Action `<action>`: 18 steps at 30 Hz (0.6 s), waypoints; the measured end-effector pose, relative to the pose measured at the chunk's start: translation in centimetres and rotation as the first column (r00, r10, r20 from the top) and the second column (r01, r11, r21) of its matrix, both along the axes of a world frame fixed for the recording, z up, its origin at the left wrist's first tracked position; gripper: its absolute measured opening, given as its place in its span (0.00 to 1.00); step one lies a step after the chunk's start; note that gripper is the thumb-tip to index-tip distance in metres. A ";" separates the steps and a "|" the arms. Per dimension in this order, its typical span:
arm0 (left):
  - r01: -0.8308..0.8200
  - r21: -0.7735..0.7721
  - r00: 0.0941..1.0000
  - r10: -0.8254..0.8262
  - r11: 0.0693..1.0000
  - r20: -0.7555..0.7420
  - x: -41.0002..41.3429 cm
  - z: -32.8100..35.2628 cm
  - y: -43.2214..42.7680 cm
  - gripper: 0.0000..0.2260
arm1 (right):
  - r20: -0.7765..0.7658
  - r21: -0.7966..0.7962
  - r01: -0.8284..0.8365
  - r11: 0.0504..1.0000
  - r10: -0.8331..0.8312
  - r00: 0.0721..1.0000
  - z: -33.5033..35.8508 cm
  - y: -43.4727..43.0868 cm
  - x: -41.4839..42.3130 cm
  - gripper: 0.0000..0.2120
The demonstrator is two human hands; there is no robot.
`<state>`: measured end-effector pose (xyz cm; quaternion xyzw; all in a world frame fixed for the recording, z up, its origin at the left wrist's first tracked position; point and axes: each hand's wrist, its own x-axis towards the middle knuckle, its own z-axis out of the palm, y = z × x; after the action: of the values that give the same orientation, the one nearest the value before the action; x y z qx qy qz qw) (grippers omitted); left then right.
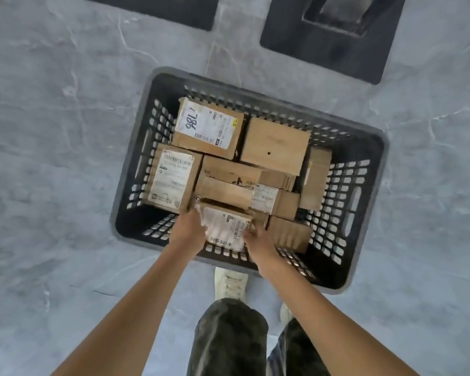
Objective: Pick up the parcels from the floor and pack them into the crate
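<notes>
Both hands are on one labelled parcel [224, 226]. My left hand [188, 230] grips its left edge and my right hand [257, 238] grips its right edge, fingers curled round the sides, tips mostly hidden. The parcel is inside the black crate [375, 147], against the near wall and tilted slightly. Judgement: a small corrugated carton, stiff, probably light. Its paper label looks wrinkled and smooth, so I take hold on the cardboard side edges, not on the label. Just to its far side lies a long box [228, 189], touching or overlapping it; I cannot tell which. A brown box [289, 233] stands just beside it on the right, so that side is tight. To the left is a bare corner of crate bottom, the only free room I see. Farther off are a left box with a white label [171, 177], a box marked 98L [208, 126], a plain box [274, 145] and an upright box [315, 180] at the right wall. The grey floor [65, 158] shows no parcels in view; two dark mats [337, 50] lie far off.
</notes>
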<state>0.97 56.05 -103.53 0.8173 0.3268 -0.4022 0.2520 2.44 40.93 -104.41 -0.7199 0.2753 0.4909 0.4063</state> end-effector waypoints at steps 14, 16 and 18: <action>0.270 0.204 0.952 -0.292 0.941 0.087 -2.3 1.4 -2.0 0.24 | -0.033 0.135 -0.242 0.961 0.248 0.968 1.3 -0.7 2.8 0.27; 0.293 0.177 0.947 -0.311 0.939 0.082 -2.0 2.9 -1.7 0.20 | -0.008 0.115 -0.261 0.958 0.264 0.964 3.8 -1.6 4.0 0.27; 0.297 0.166 0.941 -0.318 0.940 0.118 -1.4 5.5 -1.4 0.17 | 0.051 0.128 -0.329 0.936 0.325 0.944 7.4 -2.5 5.3 0.23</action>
<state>-0.38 54.66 -98.04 0.9013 0.2043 -0.3521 0.1481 7.77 38.42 -97.05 -0.7335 0.1122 0.5584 0.3708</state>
